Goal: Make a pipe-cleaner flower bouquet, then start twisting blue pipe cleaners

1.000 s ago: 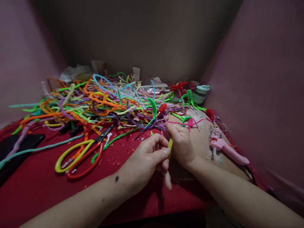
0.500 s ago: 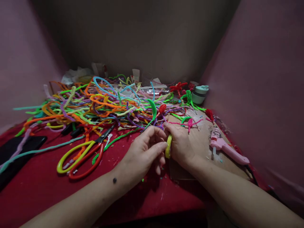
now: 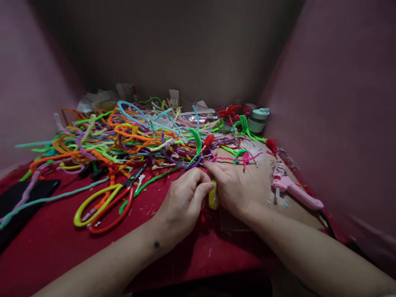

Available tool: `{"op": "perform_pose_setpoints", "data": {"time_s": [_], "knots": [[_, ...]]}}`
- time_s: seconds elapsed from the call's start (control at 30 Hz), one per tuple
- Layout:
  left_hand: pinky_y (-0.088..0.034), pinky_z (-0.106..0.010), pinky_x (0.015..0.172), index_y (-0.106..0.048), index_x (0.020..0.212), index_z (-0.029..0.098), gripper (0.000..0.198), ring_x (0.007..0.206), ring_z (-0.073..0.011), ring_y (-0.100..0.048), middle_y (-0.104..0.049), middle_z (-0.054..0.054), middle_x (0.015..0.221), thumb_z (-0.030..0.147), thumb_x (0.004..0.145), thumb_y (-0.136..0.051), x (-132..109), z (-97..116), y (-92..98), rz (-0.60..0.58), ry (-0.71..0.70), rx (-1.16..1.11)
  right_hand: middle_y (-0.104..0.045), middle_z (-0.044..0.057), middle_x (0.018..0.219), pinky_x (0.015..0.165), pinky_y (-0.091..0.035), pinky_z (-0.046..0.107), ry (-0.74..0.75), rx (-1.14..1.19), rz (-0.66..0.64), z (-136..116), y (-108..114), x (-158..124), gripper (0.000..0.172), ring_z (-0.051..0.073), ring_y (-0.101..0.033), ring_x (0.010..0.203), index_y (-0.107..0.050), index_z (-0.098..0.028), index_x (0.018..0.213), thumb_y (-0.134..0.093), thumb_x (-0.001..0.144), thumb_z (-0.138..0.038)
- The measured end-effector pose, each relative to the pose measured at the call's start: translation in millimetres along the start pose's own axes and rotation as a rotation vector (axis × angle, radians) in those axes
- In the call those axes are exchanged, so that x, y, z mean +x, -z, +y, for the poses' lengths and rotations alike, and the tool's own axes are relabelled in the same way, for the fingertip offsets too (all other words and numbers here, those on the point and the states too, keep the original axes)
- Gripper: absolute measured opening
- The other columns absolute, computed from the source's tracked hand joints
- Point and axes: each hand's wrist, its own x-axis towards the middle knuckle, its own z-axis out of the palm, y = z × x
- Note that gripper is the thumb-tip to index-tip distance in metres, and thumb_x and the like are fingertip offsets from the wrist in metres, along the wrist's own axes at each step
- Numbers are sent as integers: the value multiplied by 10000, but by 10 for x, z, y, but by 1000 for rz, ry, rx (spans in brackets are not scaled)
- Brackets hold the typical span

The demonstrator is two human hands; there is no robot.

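My left hand (image 3: 182,200) and my right hand (image 3: 229,185) meet at the middle of the red table (image 3: 55,239). Both pinch a short yellow-green pipe cleaner (image 3: 213,197) that curls between their fingertips. The fingers of each hand are closed around it. Just beyond the hands lies a big tangled heap of coloured pipe cleaners (image 3: 130,136).
Scissors (image 3: 105,202) with yellow and red handles lie left of my hands. A pink glue gun (image 3: 291,189) rests on a brown board (image 3: 262,177) at the right. A black phone (image 3: 21,198) is at the far left, a small mint container (image 3: 258,119) at the back, walls on both sides.
The yellow-green piece has gone from nearly straight to a tight curl between my fingers. Both hands have shifted slightly left and closer together.
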Motion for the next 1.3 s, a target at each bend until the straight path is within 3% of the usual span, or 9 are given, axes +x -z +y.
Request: {"op": "perform_pose_setpoints", "data": {"time_s": [0.13, 0.3, 0.43, 0.6, 0.77, 1.0, 1.13, 1.3], "knots": [[-331, -176, 414, -436, 651, 179, 245, 416, -64, -395, -453, 57, 487, 308, 858, -444, 41, 46, 3, -20, 312, -289, -389, -45, 471, 432, -294, 214, 13, 106, -46, 103, -30, 1, 342, 83, -356, 441, -413, -181, 516, -462, 791, -378], [-266, -161, 336, -463, 626, 161, 294, 357, -51, -333, -428, 53, 449, 363, 839, -472, 75, -46, 4, -167, 479, -615, -433, -38, 447, 415, -307, 215, -30, 154, -50, 131, -34, 2, 368, 91, -389, 406, -439, -179, 550, -458, 809, -439], [-253, -150, 305, -539, 662, 126, 251, 353, -43, -258, -362, 60, 423, 316, 820, -497, 92, -78, -12, -287, 561, -865, -382, -52, 435, 421, -292, 211, 8, 90, -12, 116, -27, -7, 404, 81, -352, 406, -395, -188, 525, -453, 818, -459], [-274, -141, 294, -543, 650, 118, 252, 332, -38, -263, -370, 50, 410, 279, 828, -467, 98, -40, 5, -320, 643, -942, -314, -63, 469, 424, -266, 203, 101, 36, 42, 130, -21, -2, 408, 67, -287, 431, -363, -186, 518, -441, 840, -424], [-277, -136, 270, -498, 580, 127, 222, 281, -34, -273, -359, 49, 379, 183, 789, -446, 107, -33, 42, -442, 749, -937, -286, -62, 486, 436, -271, 209, 129, -8, 84, 146, -20, -8, 407, 68, -283, 446, -353, -186, 518, -438, 847, -410], [-388, -181, 260, -491, 555, 124, 251, 264, -75, -393, -434, 14, 392, 171, 795, -435, 123, -124, 20, -493, 833, -1034, -298, -58, 482, 432, -273, 218, 115, -29, 77, 125, -31, -37, 423, 70, -294, 440, -353, -187, 512, -427, 851, -428], [-413, -194, 255, -513, 559, 107, 182, 295, -75, -397, -443, 9, 421, 93, 731, -454, 138, -174, -9, -483, 851, -1085, -310, -57, 465, 436, -278, 220, 109, -77, 78, 116, -43, -43, 436, 72, -306, 431, -367, -186, 503, -415, 854, -441], [-397, -191, 262, -501, 608, 115, 97, 322, -66, -385, -449, 18, 479, 68, 673, -447, 111, -140, -47, -389, 881, -1028, -341, -50, 463, 424, -277, 228, 114, -99, 144, 48, -18, -22, 441, 82, -323, 419, -368, -197, 517, -394, 856, -477]]}}
